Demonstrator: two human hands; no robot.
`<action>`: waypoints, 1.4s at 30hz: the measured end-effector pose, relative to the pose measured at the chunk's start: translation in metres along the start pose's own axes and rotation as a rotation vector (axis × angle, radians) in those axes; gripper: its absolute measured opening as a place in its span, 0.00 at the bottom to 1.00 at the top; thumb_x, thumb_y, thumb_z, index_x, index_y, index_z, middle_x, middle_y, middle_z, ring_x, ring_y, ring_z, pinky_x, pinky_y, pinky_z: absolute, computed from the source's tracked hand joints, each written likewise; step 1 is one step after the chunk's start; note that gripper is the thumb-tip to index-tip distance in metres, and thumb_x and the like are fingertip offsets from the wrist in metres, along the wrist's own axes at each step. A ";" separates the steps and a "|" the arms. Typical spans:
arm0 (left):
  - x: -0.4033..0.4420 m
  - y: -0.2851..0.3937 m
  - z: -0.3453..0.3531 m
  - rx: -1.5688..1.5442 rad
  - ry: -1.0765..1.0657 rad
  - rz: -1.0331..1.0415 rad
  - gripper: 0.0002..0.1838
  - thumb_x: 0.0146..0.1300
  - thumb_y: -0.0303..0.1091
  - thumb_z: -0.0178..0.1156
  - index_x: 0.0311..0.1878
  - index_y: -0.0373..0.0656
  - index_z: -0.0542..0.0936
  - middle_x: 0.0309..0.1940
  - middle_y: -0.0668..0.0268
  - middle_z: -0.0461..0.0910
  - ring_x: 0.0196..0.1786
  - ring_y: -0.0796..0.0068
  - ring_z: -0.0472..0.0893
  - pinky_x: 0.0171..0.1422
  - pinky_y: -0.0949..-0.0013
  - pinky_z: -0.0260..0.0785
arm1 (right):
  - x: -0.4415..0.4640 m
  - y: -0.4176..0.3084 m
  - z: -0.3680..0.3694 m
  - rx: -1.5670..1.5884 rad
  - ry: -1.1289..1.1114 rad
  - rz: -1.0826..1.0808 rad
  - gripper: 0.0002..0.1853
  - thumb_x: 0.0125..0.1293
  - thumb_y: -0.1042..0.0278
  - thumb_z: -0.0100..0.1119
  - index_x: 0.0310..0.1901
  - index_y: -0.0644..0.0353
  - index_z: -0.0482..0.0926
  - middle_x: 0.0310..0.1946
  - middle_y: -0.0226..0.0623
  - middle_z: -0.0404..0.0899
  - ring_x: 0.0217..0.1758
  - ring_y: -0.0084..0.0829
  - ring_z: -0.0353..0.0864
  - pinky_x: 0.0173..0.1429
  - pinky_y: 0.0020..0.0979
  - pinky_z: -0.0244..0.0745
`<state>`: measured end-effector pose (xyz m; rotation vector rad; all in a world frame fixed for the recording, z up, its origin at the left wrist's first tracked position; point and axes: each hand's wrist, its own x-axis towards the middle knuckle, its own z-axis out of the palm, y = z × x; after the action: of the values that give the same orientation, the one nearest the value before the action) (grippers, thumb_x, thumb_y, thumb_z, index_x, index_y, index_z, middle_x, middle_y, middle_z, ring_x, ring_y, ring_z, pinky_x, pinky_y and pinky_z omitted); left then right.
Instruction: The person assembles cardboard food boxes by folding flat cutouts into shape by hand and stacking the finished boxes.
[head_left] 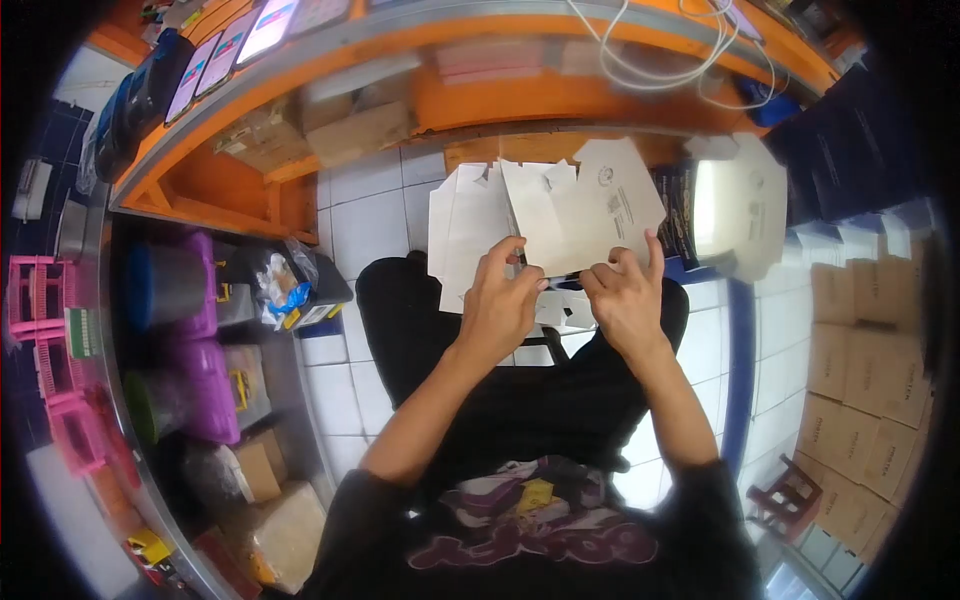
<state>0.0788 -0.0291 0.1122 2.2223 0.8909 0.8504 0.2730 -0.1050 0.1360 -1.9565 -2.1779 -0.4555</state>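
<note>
A partly folded white cardboard box (575, 215) with small dark print is in front of me, above my lap. My left hand (500, 300) pinches its near edge, the thumb and index finger curled round a flap. On the right side my right hand (625, 290) grips the same near edge, fingers bent and one finger raised along the panel. Both hands are close together. The fingertips partly hide the folded edge, and a cut-out flap (568, 312) hangs below them. Right of the box lies a stack of similar flat boxes (750, 205), white on top with dark printed sides.
An orange shelf-table (470, 95) spans the far side, with phones (225, 50) and a white cable (680, 70) on it. Purple crates (205, 385) and a bin (300, 285) stand left. Stacked brown cartons (860, 420) and a small red stool (785, 500) are at right.
</note>
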 end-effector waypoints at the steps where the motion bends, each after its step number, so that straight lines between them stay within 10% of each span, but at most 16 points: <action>1: -0.002 -0.004 0.002 -0.050 0.056 -0.037 0.06 0.63 0.26 0.68 0.43 0.39 0.85 0.62 0.50 0.72 0.51 0.54 0.80 0.53 0.56 0.77 | -0.001 0.002 0.000 0.029 0.075 -0.010 0.07 0.55 0.66 0.74 0.36 0.49 0.88 0.38 0.23 0.85 0.56 0.32 0.79 0.80 0.62 0.51; 6: -0.017 -0.004 0.012 -0.209 0.275 -0.226 0.06 0.65 0.26 0.68 0.43 0.37 0.85 0.61 0.47 0.72 0.51 0.55 0.81 0.54 0.59 0.77 | -0.007 -0.011 -0.002 0.001 0.418 0.284 0.26 0.60 0.63 0.73 0.62 0.48 0.82 0.63 0.45 0.76 0.73 0.40 0.69 0.81 0.64 0.45; 9: -0.028 0.003 0.016 -0.113 0.317 -0.164 0.07 0.66 0.27 0.68 0.44 0.36 0.86 0.61 0.46 0.72 0.52 0.54 0.80 0.54 0.59 0.78 | -0.014 -0.036 0.022 1.578 0.274 0.841 0.49 0.72 0.60 0.67 0.83 0.47 0.42 0.78 0.45 0.57 0.78 0.42 0.62 0.76 0.52 0.60; 10: -0.034 0.004 0.020 -0.086 0.274 -0.100 0.07 0.66 0.27 0.68 0.45 0.37 0.86 0.61 0.46 0.72 0.52 0.52 0.80 0.54 0.59 0.78 | -0.015 -0.042 0.011 1.942 0.156 1.244 0.42 0.74 0.59 0.65 0.81 0.52 0.50 0.74 0.45 0.61 0.75 0.41 0.66 0.73 0.47 0.67; 12: -0.046 0.010 0.025 -0.055 0.219 -0.037 0.07 0.66 0.27 0.68 0.45 0.37 0.86 0.61 0.45 0.72 0.53 0.51 0.80 0.55 0.59 0.79 | -0.016 -0.052 0.018 2.131 0.223 1.353 0.34 0.75 0.59 0.62 0.76 0.51 0.57 0.67 0.43 0.69 0.66 0.38 0.75 0.62 0.44 0.78; 16: -0.058 0.022 0.031 -0.169 0.140 -0.201 0.07 0.69 0.32 0.66 0.45 0.40 0.86 0.62 0.47 0.73 0.59 0.48 0.79 0.57 0.49 0.77 | -0.028 -0.062 0.043 1.940 0.132 1.424 0.28 0.78 0.65 0.56 0.75 0.49 0.58 0.71 0.40 0.67 0.67 0.35 0.72 0.65 0.40 0.72; 18: -0.057 0.028 0.022 0.079 -0.045 -0.136 0.10 0.67 0.35 0.67 0.49 0.43 0.87 0.63 0.49 0.73 0.61 0.45 0.77 0.60 0.49 0.76 | -0.040 -0.060 0.057 1.748 0.245 1.176 0.30 0.75 0.66 0.62 0.73 0.53 0.60 0.58 0.39 0.76 0.54 0.33 0.82 0.46 0.38 0.84; 24: -0.020 0.017 -0.054 0.375 0.194 -0.229 0.23 0.64 0.38 0.71 0.60 0.40 0.83 0.66 0.50 0.76 0.62 0.46 0.77 0.64 0.57 0.71 | -0.096 -0.004 0.057 1.477 0.162 1.049 0.27 0.72 0.69 0.52 0.71 0.65 0.67 0.64 0.43 0.74 0.62 0.32 0.75 0.67 0.32 0.69; 27: -0.019 -0.017 -0.082 -0.417 -0.142 -0.356 0.19 0.70 0.38 0.68 0.57 0.35 0.83 0.51 0.58 0.86 0.52 0.69 0.83 0.61 0.64 0.73 | -0.095 -0.002 0.023 1.936 0.000 1.136 0.35 0.66 0.59 0.55 0.72 0.69 0.66 0.62 0.47 0.77 0.63 0.37 0.79 0.67 0.35 0.74; 32: -0.036 -0.034 -0.060 -1.142 -0.447 -0.531 0.13 0.74 0.39 0.65 0.48 0.37 0.83 0.44 0.65 0.86 0.49 0.76 0.85 0.53 0.72 0.78 | -0.100 -0.023 0.014 2.540 -0.257 1.251 0.40 0.64 0.52 0.57 0.72 0.70 0.65 0.62 0.53 0.77 0.61 0.42 0.82 0.64 0.38 0.80; 38: -0.087 0.002 -0.017 -1.728 -0.169 -0.720 0.36 0.70 0.40 0.68 0.76 0.39 0.66 0.59 0.66 0.81 0.58 0.74 0.82 0.64 0.66 0.76 | -0.100 -0.025 0.026 2.078 -0.089 1.297 0.39 0.67 0.53 0.57 0.75 0.68 0.63 0.64 0.49 0.76 0.64 0.42 0.79 0.69 0.41 0.75; 42: -0.090 0.012 -0.024 -1.424 -0.292 -1.034 0.24 0.71 0.35 0.67 0.66 0.37 0.76 0.54 0.64 0.83 0.53 0.75 0.84 0.60 0.68 0.76 | -0.105 -0.018 0.026 1.738 -0.161 1.109 0.35 0.72 0.55 0.55 0.75 0.68 0.64 0.68 0.45 0.74 0.66 0.41 0.78 0.73 0.37 0.68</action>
<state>0.0147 -0.0970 0.1058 0.4782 0.7284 0.3502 0.2693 -0.1955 0.0746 -1.4710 -0.4459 1.2723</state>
